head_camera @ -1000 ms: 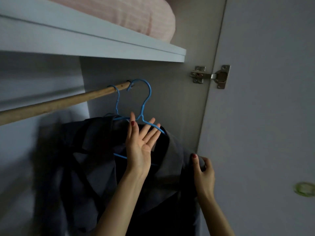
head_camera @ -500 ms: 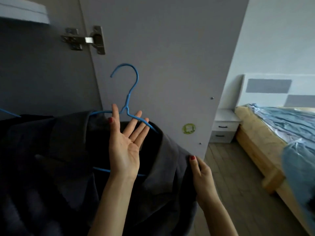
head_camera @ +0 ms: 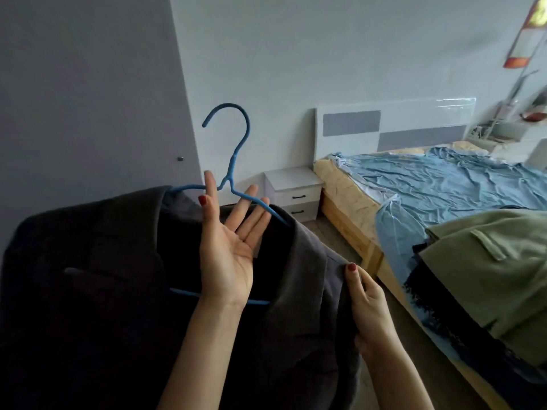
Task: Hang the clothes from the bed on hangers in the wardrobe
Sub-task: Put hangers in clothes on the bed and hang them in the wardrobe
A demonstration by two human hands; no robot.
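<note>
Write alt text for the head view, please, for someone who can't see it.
A person's left hand, palm up with straight fingers, carries a blue hanger bearing a dark grey jacket, while the right hand pinches its edge. Behind lies a bed with folded clothes.

Jacket cut off at left and bottom edges; hanger shoulders hidden inside it; bed clothes partly cropped, possibly trousers.

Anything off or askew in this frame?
Yes. The blue hanger carrying the dark jacket hooks on nothing; the left hand carries it. The bed sheet is rumpled, baring the mattress edge.
</note>
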